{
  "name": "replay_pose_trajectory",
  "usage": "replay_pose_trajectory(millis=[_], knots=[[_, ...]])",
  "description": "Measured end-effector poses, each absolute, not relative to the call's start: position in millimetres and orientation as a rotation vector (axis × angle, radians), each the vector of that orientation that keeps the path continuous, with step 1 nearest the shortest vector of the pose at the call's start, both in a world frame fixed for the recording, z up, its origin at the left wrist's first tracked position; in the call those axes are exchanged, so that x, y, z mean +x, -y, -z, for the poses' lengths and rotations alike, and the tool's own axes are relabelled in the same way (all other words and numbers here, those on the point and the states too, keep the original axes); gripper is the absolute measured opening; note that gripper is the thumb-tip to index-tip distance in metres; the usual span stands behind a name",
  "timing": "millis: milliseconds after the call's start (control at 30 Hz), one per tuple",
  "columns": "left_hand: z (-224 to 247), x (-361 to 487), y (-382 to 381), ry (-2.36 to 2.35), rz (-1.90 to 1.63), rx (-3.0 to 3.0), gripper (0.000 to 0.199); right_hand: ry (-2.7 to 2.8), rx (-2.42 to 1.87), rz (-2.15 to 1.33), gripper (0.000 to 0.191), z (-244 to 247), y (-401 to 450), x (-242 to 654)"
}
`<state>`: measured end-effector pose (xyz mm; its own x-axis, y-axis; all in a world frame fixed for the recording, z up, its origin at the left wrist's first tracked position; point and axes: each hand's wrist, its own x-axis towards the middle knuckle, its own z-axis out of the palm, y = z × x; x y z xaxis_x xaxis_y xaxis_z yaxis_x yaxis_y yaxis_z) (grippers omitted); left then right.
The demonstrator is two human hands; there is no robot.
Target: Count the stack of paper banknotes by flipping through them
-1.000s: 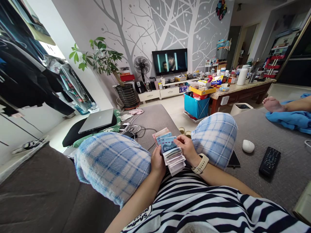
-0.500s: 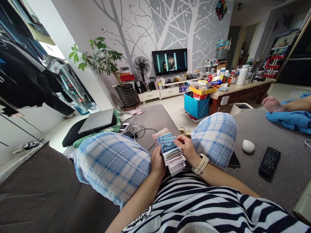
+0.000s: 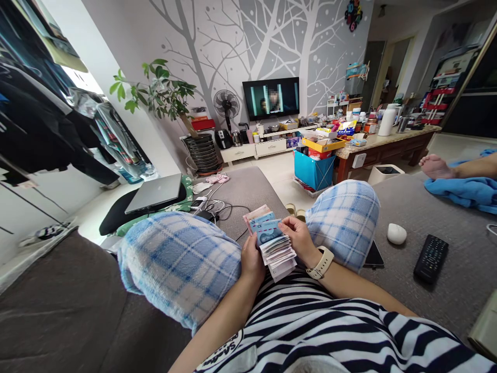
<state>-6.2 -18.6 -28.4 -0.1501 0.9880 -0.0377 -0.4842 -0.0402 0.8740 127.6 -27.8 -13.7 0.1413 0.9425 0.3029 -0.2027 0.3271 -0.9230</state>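
A thick stack of folded banknotes point(image 3: 277, 251) is held over my lap, between my two hands. My left hand point(image 3: 252, 259) is closed on its left side, thumb on top. Blue notes point(image 3: 267, 230) lie fanned at the upper end, with pinkish notes point(image 3: 258, 213) behind them. My right hand point(image 3: 298, 237), below a cream wristwatch point(image 3: 321, 262), pinches the upper right edge of the front blue note. The fingers under the stack are hidden.
A white mouse point(image 3: 396, 234), a black remote point(image 3: 430, 259) and a dark flat device point(image 3: 374, 257) lie on the sofa at right. Cables point(image 3: 221, 207) and a laptop point(image 3: 155, 194) are at left. Another person's foot point(image 3: 435, 167) rests at far right.
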Motion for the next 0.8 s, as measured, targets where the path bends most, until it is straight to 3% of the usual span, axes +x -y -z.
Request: replay_pose_trajectory(millis=[633, 800], knots=[[16.4, -3.7, 25.5, -0.795, -1.44, 0.672, 0.041, 1.074, -0.955, -0.901, 0.042, 16.2, 26.2, 127.1], [16.7, -4.2, 25.4, -0.818, -1.42, 0.674, 0.042, 1.147, -0.961, -0.89, 0.035, 17.9, 25.4, 128.9]])
